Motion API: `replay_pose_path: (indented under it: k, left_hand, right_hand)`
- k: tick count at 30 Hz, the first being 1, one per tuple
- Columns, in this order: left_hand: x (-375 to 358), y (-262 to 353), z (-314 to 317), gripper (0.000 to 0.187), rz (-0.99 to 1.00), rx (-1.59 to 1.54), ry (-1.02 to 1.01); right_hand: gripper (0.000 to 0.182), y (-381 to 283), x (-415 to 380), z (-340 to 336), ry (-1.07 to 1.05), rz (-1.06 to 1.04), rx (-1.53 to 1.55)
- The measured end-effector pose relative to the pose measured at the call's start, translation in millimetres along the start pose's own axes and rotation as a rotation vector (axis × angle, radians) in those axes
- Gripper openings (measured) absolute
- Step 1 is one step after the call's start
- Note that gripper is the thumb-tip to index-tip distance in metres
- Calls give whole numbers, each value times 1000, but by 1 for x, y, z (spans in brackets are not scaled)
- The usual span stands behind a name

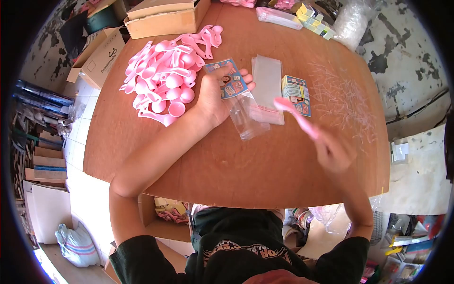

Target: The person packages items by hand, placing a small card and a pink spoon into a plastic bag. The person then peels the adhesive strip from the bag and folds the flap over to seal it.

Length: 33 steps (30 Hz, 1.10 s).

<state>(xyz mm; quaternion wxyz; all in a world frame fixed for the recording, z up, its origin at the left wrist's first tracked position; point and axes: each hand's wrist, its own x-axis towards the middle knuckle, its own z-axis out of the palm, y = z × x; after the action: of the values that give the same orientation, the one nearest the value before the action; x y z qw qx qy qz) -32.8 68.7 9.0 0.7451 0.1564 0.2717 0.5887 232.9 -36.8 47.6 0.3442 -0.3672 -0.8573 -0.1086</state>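
My left hand (213,98) is closed on a blue printed card (234,84) and a clear plastic bag (246,124), which hangs down toward me. In my right hand (336,150) is a pink plastic spoon (297,113), gripped by one end and pointing up and left over the table. Left of my left hand lies a heap of pink spoons (163,78). Between my hands rest a stack of clear plastic bags (267,75) and a stack of printed cards (297,87). The spoon's tip overlaps both stacks in view.
Thin plastic strips (343,97) are scattered on the table (227,175) at the right. Along the back stand a cardboard box (163,21), a yellow carton (313,21) and a roll of bubble wrap (352,23). An open box (163,215) sits below the front edge.
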Motion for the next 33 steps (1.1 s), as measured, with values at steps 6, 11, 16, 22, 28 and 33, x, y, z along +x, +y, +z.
replay_pose_path:
  k: [6, 11, 16, 22, 28, 33]
  left_hand:
    - [-2, 4, 6, 20, 28, -36, 40]
    - [-13, -7, 12, 36, 9, 7, 46]
    - [-26, -16, 12, 63, -77, 105, -35]
    - [-34, -26, 15, 64, -149, 115, -40]
    - [-40, -27, 22, 65, -140, 182, -97]
    - [-31, -27, 11, 59, 1, 135, 39]
  right_hand:
    - [30, -28, -24, 2, -72, -310, 122]
    - [31, -28, -10, 20, 58, -410, 75]
    - [31, -28, 2, 31, 105, -407, 51]
    - [29, -27, 13, 40, 229, -434, -69]
    - [20, -37, 29, 27, 155, -136, 139]
    - [13, -31, 73, -47, 70, 86, 200]
